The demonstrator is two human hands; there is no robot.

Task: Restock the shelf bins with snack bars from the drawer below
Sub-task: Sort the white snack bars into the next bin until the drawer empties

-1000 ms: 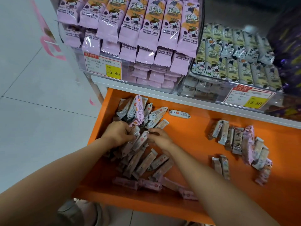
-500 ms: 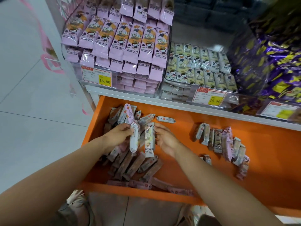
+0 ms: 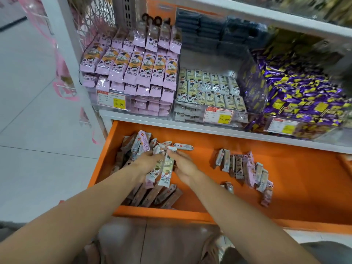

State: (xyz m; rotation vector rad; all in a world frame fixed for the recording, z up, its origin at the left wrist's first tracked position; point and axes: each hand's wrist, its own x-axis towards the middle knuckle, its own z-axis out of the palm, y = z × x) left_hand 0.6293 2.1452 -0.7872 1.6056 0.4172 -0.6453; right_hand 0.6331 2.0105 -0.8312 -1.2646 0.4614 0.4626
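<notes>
**Both hands on a bundle of bars over the open drawer**

Upper left of frame: clear shelf bin packed with pink-wrapped bars, yellow price tag on its front. Next bin to the right holds pale cream-wrapped bars. Far right: purple and yellow wrapped sweets heaped in a third bin.

Lower half: orange drawer pulled out below the shelf. Loose pile of bars at its left end; one bar lies alone near the back edge. Second, smaller cluster of bars sits well apart in the drawer's right part.

Left hand over the left pile, grip closed around a small upright bundle of bars. Right hand just beside it, fingers pressed against the bundle's other side. The bundle is held between the two hands, raised above the pile. Motion blur hides finger detail.
</notes>
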